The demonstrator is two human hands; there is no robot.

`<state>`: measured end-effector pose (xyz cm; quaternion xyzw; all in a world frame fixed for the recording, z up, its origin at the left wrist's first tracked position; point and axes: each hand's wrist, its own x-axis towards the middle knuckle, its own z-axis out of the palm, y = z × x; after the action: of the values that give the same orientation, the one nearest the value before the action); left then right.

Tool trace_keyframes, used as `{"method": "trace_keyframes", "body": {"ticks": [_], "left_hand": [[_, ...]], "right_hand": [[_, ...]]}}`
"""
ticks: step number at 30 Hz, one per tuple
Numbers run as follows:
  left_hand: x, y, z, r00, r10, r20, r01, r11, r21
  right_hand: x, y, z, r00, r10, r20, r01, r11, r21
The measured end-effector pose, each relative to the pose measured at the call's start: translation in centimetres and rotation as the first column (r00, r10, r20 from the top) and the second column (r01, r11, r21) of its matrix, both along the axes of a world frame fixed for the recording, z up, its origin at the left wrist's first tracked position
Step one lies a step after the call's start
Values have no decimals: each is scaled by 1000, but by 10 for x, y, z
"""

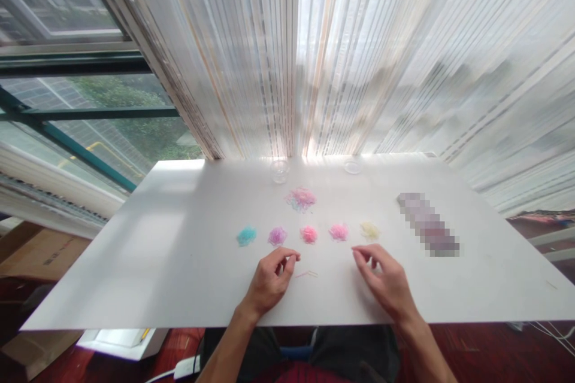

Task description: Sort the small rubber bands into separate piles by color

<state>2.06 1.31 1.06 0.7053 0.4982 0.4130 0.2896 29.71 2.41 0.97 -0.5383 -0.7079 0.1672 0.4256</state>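
Observation:
My left hand (272, 280) is over the table just left of a short pink-and-yellow strand (307, 274), thumb and forefinger pinched together. Whatever is between those fingertips, if anything, is too small to make out. Off to the right, my right hand (383, 278) also has its fingers curled in a pinch, and any content is hidden. Beyond the hands runs a row of small heaps that look like tiny rubber bands: turquoise (247, 236), purple (277, 236), red-pink (309, 234), pink (338, 231) and pale yellow (370, 230). Behind them lies a larger mixed heap (301, 198).
A clear round container (279, 172) and a clear lid-like disc (352, 166) are at the white table's (179, 275) far edge. A blurred-out oblong object (429, 224) lies on the right. Striped curtains (251, 60) hang behind; a cardboard box (40, 251) stands at left.

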Motion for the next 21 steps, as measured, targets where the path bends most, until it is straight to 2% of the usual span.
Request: {"method": "trace_keyframes", "body": {"ticks": [2, 4, 7, 12, 17, 21], "left_hand": [[-1, -1, 2, 994, -61, -95, 63, 998, 23], [-2, -4, 2, 968, -107, -228, 123, 991, 55], [-4, -8, -2, 926, -90, -366, 133, 987, 94], [-1, -10, -9, 911, -40, -410, 104, 985, 134], [1, -9, -10, 912, -53, -406, 121, 982, 144], [-3, -10, -8, 944, -55, -325, 102, 986, 130]], "right_hand": [[-21, -12, -2, 978, 200, 53, -195, 977, -86], [-39, -20, -5, 951, 285, 123, -272, 956, -111], [-55, -21, -11, 935, 285, 209, -272, 958, -92], [-60, -13, -17, 932, 265, 246, -266, 963, -28], [-58, -13, -18, 952, 277, 133, -275, 961, -35], [-62, -16, -16, 959, 283, 35, -280, 958, -65]]}}
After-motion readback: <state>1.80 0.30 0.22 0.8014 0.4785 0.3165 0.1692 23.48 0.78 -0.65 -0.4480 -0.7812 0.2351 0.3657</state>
